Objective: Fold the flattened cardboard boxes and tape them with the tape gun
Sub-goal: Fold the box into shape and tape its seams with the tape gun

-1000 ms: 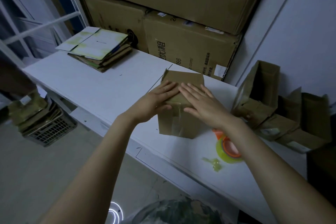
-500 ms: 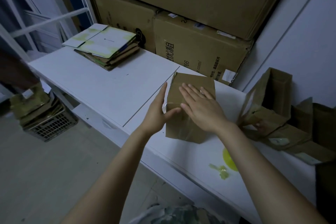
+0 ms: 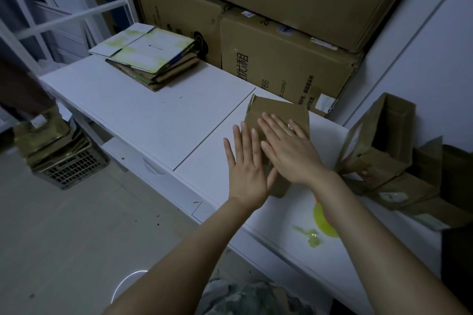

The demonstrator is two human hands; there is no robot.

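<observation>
Small cardboard box on table, right half; right hand flat on top, left hand flat vs. its side, fingers straight; prob. pressing flaps down; next needs tape gun nr front edge.

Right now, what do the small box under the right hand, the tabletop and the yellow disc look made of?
Small box: brown cardboard, matte, raw cut edges. Tabletop: white board, smooth satin face, likely laminate; seam and scuffs show. Yellow disc: glossy translucent plastic, probably; only partly in view.
</observation>
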